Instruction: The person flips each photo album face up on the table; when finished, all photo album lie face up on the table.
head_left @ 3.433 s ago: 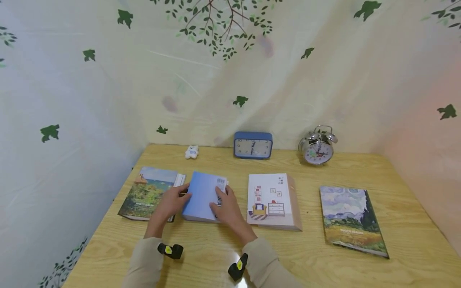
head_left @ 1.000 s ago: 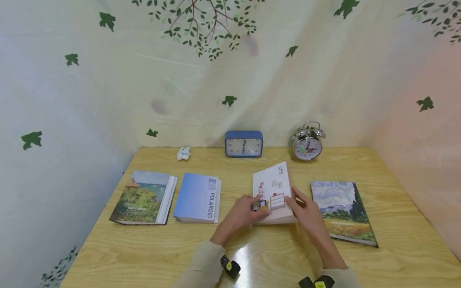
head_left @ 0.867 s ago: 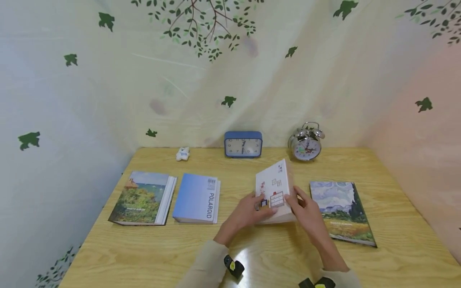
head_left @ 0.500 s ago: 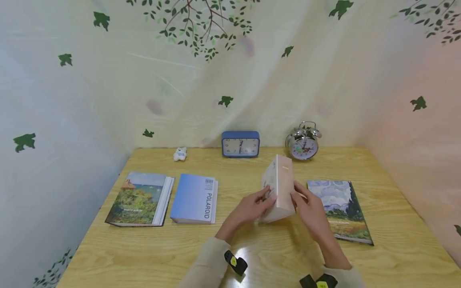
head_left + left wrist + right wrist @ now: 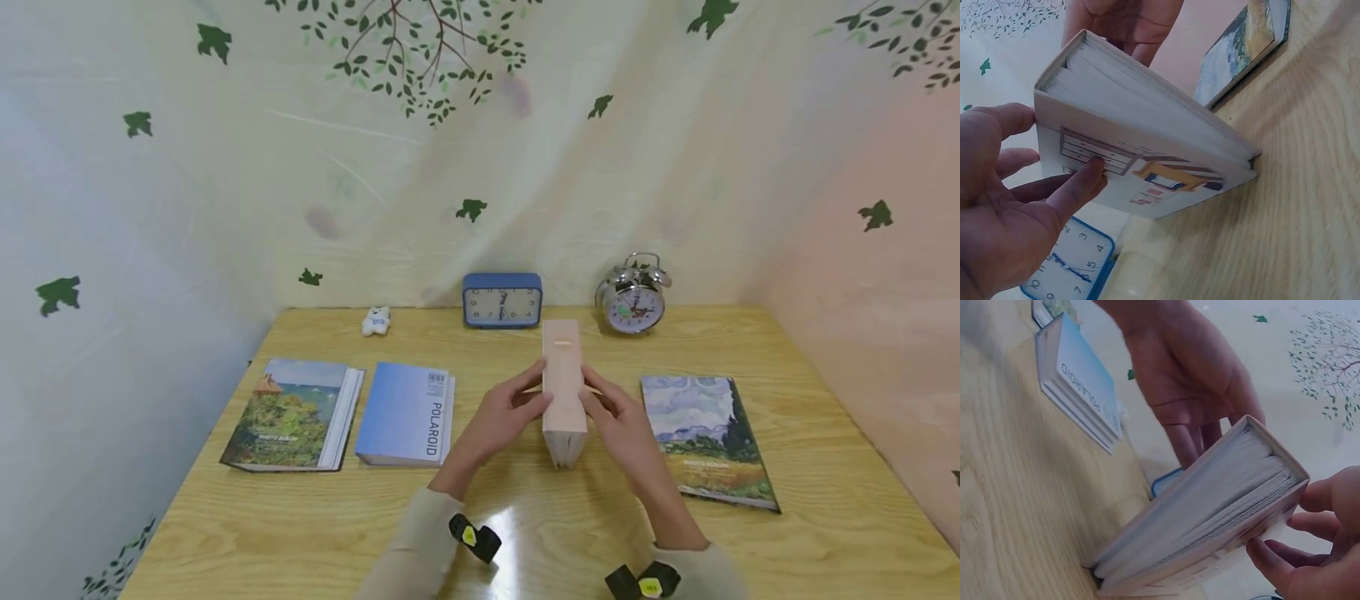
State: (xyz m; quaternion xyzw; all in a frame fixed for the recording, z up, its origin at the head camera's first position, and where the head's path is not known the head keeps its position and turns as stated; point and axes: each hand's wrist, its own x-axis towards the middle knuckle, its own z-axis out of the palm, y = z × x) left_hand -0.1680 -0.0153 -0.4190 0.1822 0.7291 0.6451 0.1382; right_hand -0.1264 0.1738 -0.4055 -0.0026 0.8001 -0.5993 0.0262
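Observation:
A thick white photo album with a pale pink spine (image 5: 562, 375) stands on its page edge on the wooden table, spine up. My left hand (image 5: 504, 417) holds its left side, fingertips on the cover that shows a yellow armchair and drawers (image 5: 1166, 178). From the right, my right hand (image 5: 618, 417) holds the opposite cover, thumb near the spine. The right wrist view shows the page block (image 5: 1191, 506) end-on, with my right-hand fingers at one cover and my left hand (image 5: 1191, 381) across from them.
Left of it lie a blue POLAROID album (image 5: 401, 412) and a landscape-covered photo album (image 5: 292, 412). Another painted photo album (image 5: 708, 442) lies to the right. Behind stand a blue clock (image 5: 502, 302), a silver twin-bell alarm clock (image 5: 633, 304) and a small white bear figure (image 5: 376, 321).
Both hands have gone from the blue album to the white one. It lay front cover up, then was tilted and turned upright, so its spine now faces up.

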